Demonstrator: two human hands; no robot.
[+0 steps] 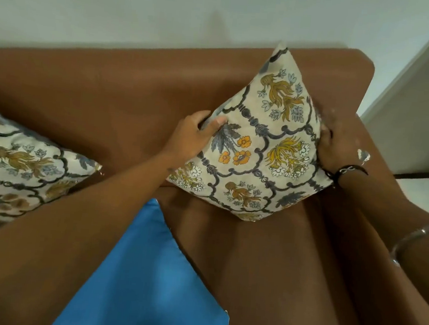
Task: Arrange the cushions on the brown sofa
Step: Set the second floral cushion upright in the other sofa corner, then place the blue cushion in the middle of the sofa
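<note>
A cream floral cushion (264, 146) stands on one corner against the backrest at the right end of the brown sofa (110, 96). My left hand (195, 137) grips its left edge, thumb on the front. My right hand (337, 144) holds its right edge beside the armrest. A second floral cushion (23, 166) lies tilted on the seat at the far left. A plain blue cushion (146, 280) lies flat on the seat in front, partly under my left forearm.
A pale wall (169, 10) runs behind the sofa. A white panel or door (415, 107) stands to the right of the armrest. Bare seat shows between the floral cushions.
</note>
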